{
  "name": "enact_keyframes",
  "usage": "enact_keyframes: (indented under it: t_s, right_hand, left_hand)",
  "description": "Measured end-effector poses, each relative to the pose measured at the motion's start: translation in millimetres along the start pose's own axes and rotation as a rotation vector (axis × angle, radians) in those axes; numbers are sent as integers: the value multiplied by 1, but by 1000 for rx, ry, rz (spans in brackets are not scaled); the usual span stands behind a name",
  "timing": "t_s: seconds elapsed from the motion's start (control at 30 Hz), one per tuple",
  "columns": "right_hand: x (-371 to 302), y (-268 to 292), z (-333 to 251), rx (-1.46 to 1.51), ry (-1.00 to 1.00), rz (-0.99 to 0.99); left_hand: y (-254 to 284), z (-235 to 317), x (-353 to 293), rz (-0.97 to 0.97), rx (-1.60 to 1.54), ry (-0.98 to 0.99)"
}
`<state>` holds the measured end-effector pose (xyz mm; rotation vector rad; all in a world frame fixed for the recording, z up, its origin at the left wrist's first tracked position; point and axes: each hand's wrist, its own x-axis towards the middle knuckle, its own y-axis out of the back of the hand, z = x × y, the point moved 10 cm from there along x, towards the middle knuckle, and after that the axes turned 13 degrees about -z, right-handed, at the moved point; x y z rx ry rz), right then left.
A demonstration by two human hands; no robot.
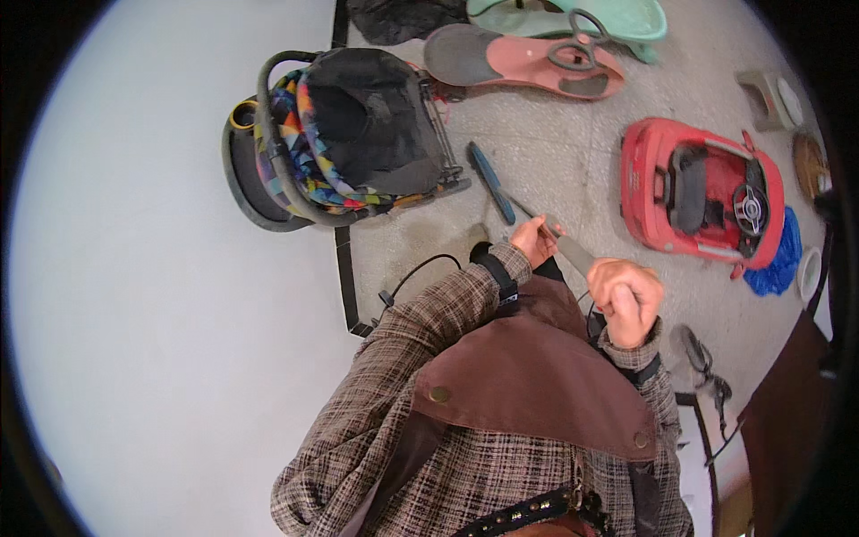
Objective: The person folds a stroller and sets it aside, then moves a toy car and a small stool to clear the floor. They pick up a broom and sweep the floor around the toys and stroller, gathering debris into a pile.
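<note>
A flat mop with a long, narrow blue head (492,183) rests on the speckled floor in front of me. Its grey handle (575,254) slants back toward my body. Around the upper handle, my right hand (626,300) is closed in a fist. Lower down, the fingers of my left hand (534,240) are closed about the shaft, nearer the blue head. Both forearms are in brown plaid sleeves with black bands at the wrists. A brown apron (537,385) covers my front and hides part of the floor by my feet.
Left of the mop head stands a black stroller with colourful fabric (367,125) beside a white wall (161,268). A pink ride-on toy (528,61) and a mint-green one (640,20) lie ahead. To the right are a red toy car (649,179), a blue plastic bag (783,259) and a stool (765,100).
</note>
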<state>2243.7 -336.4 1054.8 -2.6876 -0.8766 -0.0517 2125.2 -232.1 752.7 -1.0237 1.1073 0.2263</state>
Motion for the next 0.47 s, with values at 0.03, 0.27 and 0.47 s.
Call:
enact_keyframes:
  t_s: [0.03, 0.27, 0.47]
  right_hand:
    - [2, -2, 9, 5, 5, -19]
    - [1, 26, 29, -238, -84, -30]
    - [-16, 40, 4, -238, 27, 66]
  left_hand:
    - [11, -2, 4, 31, -27, -17]
    - [20, -6, 76, -31, -77, -98]
    - [-35, -16, 107, -173, -22, -11]
